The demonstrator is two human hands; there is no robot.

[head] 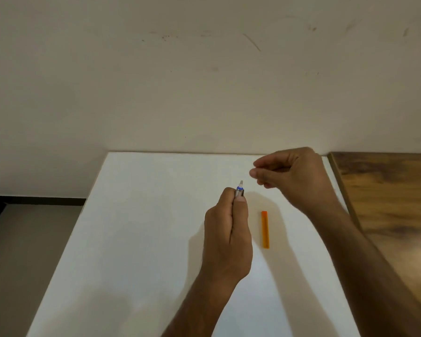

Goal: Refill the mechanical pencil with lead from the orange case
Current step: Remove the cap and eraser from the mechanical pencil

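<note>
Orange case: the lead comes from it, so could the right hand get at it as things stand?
Probably yes. The case lies alone on the white table, below the raised right hand, with nothing over it. The left hand, holding the pencil, sits beside it, not across.

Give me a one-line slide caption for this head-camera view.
Left hand grips the mechanical pencil upright; right hand hovers pinched above the orange case on the white table.

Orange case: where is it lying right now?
In the head view the orange case lies flat on the white table, untouched, just right of the left hand holding the pencil.
</note>
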